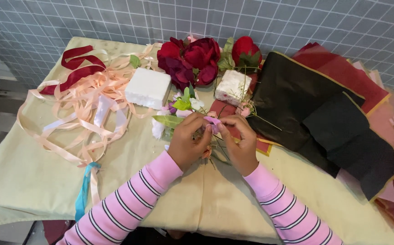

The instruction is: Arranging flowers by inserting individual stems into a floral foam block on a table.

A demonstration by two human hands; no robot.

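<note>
My left hand (188, 139) and my right hand (240, 141) meet over the middle of the table, both pinching a small pink flower (213, 121) between the fingertips. Thin green stems (219, 152) run down between my palms. Just beyond my left hand lies a cluster of small white and purple artificial flowers with green leaves (174, 113). Both arms wear pink sleeves with dark and white stripes.
Dark red artificial roses (192, 59) lie at the back, with two white foam blocks (148, 87) (233, 86) beside them. Peach, red and white ribbons (85, 102) tangle at the left. Black and red wrapping sheets (328, 118) cover the right. A pale cloth (33, 177) covers the table.
</note>
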